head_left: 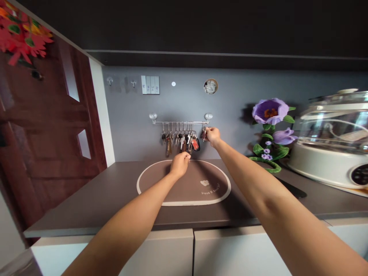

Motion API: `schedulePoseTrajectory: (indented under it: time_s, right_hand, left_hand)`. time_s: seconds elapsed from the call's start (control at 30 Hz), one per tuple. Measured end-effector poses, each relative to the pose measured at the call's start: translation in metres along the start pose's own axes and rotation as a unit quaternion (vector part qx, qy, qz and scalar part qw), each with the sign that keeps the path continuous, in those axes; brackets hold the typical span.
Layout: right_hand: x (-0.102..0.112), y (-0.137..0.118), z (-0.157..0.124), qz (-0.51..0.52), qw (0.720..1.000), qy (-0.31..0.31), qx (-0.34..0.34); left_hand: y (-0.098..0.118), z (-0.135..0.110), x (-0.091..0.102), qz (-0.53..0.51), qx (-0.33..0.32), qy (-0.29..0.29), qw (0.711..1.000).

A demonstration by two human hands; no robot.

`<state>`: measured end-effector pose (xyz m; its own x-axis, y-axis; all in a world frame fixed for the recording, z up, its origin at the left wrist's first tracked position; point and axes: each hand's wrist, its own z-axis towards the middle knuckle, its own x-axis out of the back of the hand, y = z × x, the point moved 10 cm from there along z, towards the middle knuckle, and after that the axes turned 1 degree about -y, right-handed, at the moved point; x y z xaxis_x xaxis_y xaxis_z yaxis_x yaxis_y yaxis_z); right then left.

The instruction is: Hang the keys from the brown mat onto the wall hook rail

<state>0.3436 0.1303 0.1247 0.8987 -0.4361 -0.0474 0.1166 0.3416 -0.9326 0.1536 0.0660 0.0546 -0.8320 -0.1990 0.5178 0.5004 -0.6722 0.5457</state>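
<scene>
Dark counter (pixel 100 199) with oval mat (pixel 201 188), grey wall (pixel 129 126) behind. Keys (pixel 179 141) hanging in a row from a metal rail (pixel 179 122). Right hand (pixel 212 137) pinching one key (pixel 204 134) at the rail's end, key partly hidden. Left hand (pixel 180 165) just below the keys, grip impossible to make out.

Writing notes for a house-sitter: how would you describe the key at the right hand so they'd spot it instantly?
On the grey wall above the dark counter, a metal rail with suction-cup ends carries a crowded row of keys. At the rail's right end, one single silver key sits apart from that row, at the fingertips of the right hand.
</scene>
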Motion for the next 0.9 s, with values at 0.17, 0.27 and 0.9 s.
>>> schedulePoseTrajectory:
  time_s: [0.17, 0.27, 0.9]
  right_hand:
    - [0.0, 0.009, -0.002, -0.015, 1.0, -0.01, 0.009]
    - [0.0, 0.014, -0.004, -0.003, 1.0, -0.022, 0.011]
    - [-0.011, -0.007, -0.106, -0.018, 0.983, -0.15, 0.106]
  left_hand:
    - [0.0, 0.0, -0.001, 0.006, -0.002, -0.003, 1.0]
    - [-0.001, 0.0, -0.001, 0.008, 0.002, -0.005, 1.0]
    - [0.018, -0.003, 0.025, -0.144, 0.036, -0.039, 0.988]
